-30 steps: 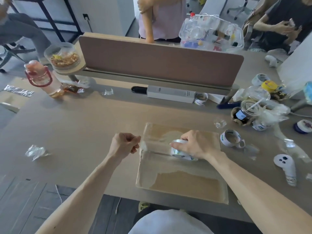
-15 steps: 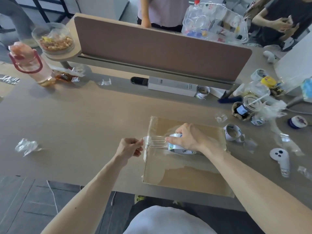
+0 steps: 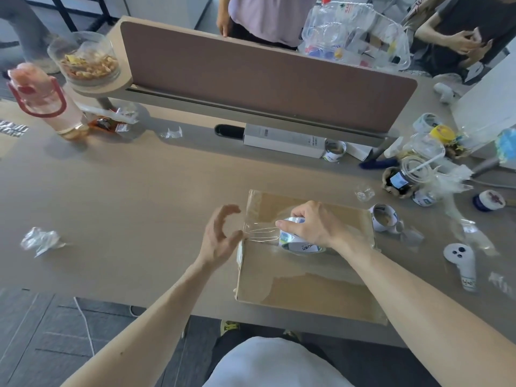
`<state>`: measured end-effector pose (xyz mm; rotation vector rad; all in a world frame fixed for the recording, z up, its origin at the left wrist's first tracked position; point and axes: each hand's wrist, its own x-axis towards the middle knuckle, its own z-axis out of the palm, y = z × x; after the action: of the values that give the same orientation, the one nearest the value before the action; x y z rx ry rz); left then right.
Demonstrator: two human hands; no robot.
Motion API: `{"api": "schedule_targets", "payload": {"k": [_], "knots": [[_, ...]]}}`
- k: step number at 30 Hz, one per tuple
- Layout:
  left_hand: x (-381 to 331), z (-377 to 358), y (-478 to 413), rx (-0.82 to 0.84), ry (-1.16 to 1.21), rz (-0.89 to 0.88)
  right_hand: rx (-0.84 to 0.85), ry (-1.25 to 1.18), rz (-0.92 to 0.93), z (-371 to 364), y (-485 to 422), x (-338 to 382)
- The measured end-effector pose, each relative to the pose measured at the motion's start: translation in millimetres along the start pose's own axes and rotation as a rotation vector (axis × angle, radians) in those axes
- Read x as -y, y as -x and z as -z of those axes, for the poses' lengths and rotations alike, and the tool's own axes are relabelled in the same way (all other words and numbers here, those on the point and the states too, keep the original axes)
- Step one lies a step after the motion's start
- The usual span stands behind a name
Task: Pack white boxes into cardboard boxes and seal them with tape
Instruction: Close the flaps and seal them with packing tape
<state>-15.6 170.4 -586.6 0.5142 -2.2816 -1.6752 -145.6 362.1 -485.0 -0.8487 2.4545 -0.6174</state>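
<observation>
A: Where was the cardboard box (image 3: 304, 277) found?

B: It was laid flat on the table (image 3: 139, 196), directly under the right hand (image 3: 315, 224) and just to the right of the left hand (image 3: 220, 238). Its top was closed.

A: What was held by the right hand?

B: A tape roll (image 3: 300, 243) was gripped from above, with the fingers curled round it. The roll was rested on the top of the box.

A: And the tape itself?

B: A clear strip of tape (image 3: 261, 235) was stretched from the roll toward the left hand, up to the left edge of the box.

A: How was the left hand kept?

B: It was opened, with the fingers spread and a little bent, and nothing was held in it. It was placed at the left edge of the box, by the end of the strip. The picture was blurred there, so contact could not be confirmed.

A: What else was noticed?

B: A second tape ring (image 3: 384, 220) was seen just to the right of the right hand, and a white controller (image 3: 460, 261) further right. A crumpled plastic piece (image 3: 40, 241) was seen well to the left of the left hand. A long white box (image 3: 282, 139) was laid beyond both hands, under a brown divider panel (image 3: 265, 76).
</observation>
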Motion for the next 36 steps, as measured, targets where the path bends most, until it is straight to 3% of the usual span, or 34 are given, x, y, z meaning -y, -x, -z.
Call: {"api": "schedule_targets", "payload": {"k": [2, 5, 11, 18, 22, 26, 31, 36], "knots": [[-18, -7, -3, 0.253, -0.185, -0.193, 0.065, -0.078, 0.016, 8, 2, -6], [-27, -24, -1, 0.468, -0.644, -0.178, 0.192, -0.294, 0.01, 17, 11, -24], [-24, -32, 2, 0.372, -0.831, -0.206, 0.147, -0.466, -0.003, 19, 20, -18], [-27, -32, 2, 0.447, -0.997, -0.191, 0.032, -0.211, -0.032, 33, 41, -52], [-30, -33, 3, 0.419, -1.058, -0.228, -0.053, -0.159, -0.024, 34, 50, -68], [-47, -57, 10, 0.415, -1.116, -0.153, -0.133, -0.16, -0.028, 24, 47, -64], [-54, -88, 16, 0.383, -1.083, -0.109, -0.105, -0.227, 0.027, 25, 49, -70], [-57, -87, 17, 0.379, -1.109, -0.11, 0.087, -0.469, 0.016, 29, 68, -101]]}}
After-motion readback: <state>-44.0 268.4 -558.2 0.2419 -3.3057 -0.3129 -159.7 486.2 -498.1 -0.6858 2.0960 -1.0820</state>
